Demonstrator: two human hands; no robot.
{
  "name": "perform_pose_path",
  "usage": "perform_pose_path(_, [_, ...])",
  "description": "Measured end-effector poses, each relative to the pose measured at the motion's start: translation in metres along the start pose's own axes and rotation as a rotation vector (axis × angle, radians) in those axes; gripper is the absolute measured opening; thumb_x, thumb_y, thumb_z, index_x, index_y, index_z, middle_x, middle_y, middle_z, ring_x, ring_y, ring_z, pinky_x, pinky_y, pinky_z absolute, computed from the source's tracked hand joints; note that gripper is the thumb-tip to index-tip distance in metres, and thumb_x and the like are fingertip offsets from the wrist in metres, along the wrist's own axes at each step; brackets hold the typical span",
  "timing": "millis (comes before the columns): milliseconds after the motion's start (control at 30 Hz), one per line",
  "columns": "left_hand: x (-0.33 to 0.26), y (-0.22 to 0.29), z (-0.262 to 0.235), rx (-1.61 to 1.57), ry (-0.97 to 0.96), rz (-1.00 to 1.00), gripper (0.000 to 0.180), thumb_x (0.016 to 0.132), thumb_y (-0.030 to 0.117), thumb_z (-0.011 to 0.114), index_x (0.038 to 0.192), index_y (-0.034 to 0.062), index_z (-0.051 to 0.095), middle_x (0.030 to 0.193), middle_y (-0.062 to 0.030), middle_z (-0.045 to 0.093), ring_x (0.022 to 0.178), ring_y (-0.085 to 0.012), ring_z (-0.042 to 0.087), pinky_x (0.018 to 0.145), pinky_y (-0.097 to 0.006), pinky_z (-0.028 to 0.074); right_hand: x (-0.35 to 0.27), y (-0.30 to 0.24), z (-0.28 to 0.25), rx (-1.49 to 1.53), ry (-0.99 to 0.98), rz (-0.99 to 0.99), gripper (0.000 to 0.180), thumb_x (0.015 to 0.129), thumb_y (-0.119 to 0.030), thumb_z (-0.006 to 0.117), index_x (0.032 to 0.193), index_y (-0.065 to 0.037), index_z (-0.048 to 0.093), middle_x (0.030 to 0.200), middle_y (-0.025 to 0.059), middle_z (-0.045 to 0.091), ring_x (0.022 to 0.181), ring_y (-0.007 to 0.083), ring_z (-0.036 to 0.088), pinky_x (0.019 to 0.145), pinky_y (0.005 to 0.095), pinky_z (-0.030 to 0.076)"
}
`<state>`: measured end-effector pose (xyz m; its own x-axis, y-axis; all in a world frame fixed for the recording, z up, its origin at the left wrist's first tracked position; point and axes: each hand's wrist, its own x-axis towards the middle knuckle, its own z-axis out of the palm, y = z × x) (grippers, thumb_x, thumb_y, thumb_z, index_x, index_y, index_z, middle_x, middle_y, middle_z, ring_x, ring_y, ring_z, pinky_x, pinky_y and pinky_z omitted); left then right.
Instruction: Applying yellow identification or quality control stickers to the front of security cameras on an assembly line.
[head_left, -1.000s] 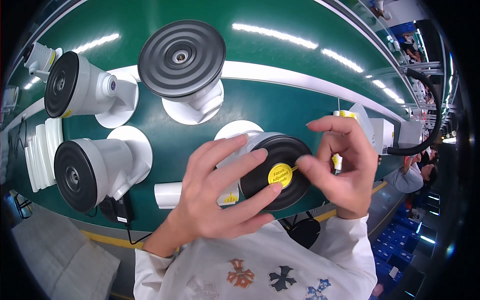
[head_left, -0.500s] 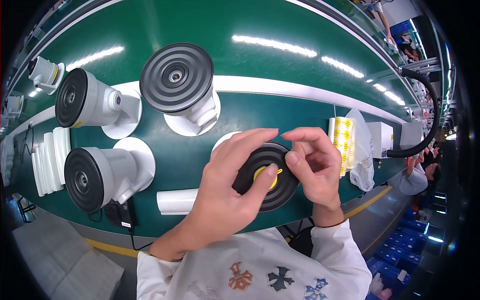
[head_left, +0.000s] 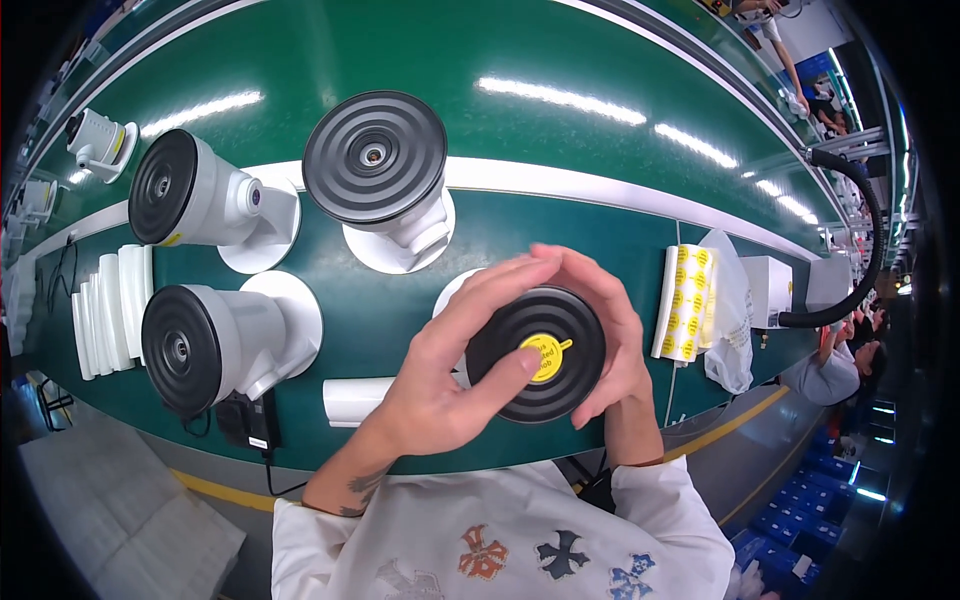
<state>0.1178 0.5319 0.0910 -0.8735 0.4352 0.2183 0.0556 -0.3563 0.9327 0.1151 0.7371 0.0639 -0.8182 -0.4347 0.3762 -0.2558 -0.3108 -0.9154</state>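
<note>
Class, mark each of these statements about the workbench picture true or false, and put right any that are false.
1. A yellow round sticker sits on the black disc held in both hands. True.
2. The left hand presses its thumb on the sticker. True.
3. The sheet of yellow stickers lies left of the hands. False: it lies to their right.
4. Only one other white device stands on the green belt. False: several do.
5. The right hand cups the disc's edge. True.

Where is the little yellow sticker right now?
In the head view, the yellow sticker sits mid-disc on the black disc, under the left hand thumb, left of the sticker sheet.
</note>
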Motion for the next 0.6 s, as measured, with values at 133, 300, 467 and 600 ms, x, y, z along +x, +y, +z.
perform_pose_path(133, [0.001,-0.005,0.0,0.064,0.018,0.043,0.057,0.085,0.004,0.062,0.138,-0.0002,0.041,0.142,-0.0171,0.039,0.13,-0.028,0.04,0.107,-0.036,0.033,0.005,-0.004,0.011,-0.26,-0.014,0.0,0.117,0.046,-0.025,0.096,0.14,0.004,0.033,0.148,0.0272,0.031,0.135,0.0352,0.036,0.11,0.0435,0.033])
perform_pose_path(300, [-0.015,-0.001,-0.001,0.362,0.116,0.256,0.08,0.079,0.02,0.072,0.143,-0.0008,0.03,0.142,-0.0188,0.035,0.133,-0.031,0.035,0.108,-0.043,0.029,-0.008,-0.013,0.005,-0.166,0.238,-0.147,0.121,0.045,-0.038,0.096,0.139,0.005,0.032,0.132,0.0234,0.051,0.122,0.0348,0.051,0.103,0.0452,0.043])
perform_pose_path(467, [-0.044,-0.034,0.003,0.073,0.182,0.222,0.122,0.066,0.037,0.083,0.149,0.0025,0.0,0.15,-0.0201,0.022,0.137,-0.0327,0.028,0.11,-0.047,0.024,-0.008,-0.039,0.02,0.324,0.216,-0.331,0.127,0.054,-0.064,0.083,0.147,-0.005,0.021,0.147,0.0109,0.027,0.127,0.034,0.037,0.106,0.0577,0.032])
perform_pose_path(600, [-0.033,-0.035,0.01,-0.477,0.067,-0.023,0.14,0.059,0.051,0.086,0.15,0.0123,-0.014,0.151,-0.0163,0.019,0.135,-0.0304,0.033,0.109,-0.046,0.029,-0.007,-0.036,0.045,0.324,0.372,-0.395,0.121,0.056,-0.063,0.083,0.146,-0.007,0.023,0.142,0.0153,0.031,0.124,0.0364,0.041,0.108,0.0585,0.032])
